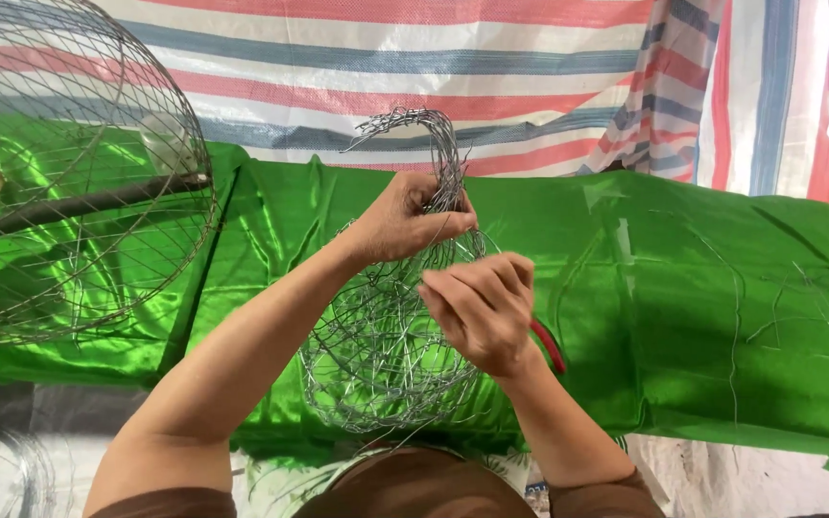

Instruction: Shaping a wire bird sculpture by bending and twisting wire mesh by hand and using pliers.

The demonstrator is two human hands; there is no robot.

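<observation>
I pinch the arched handle of the half-woven, round silver wire basket [381,355] with my left hand [405,219], holding it up over the shiny green cloth [683,317]. My right hand [482,309] is curled round a thin strand at the rim. I judge the weaving mid-way; next comes a tight, careful twist.

Thin, shiny silver metal wire forms the woven wire basket [386,355]; glossy green satin cloth [683,317] drapes below; the striped tarp [434,58] looks woven plastic.
</observation>
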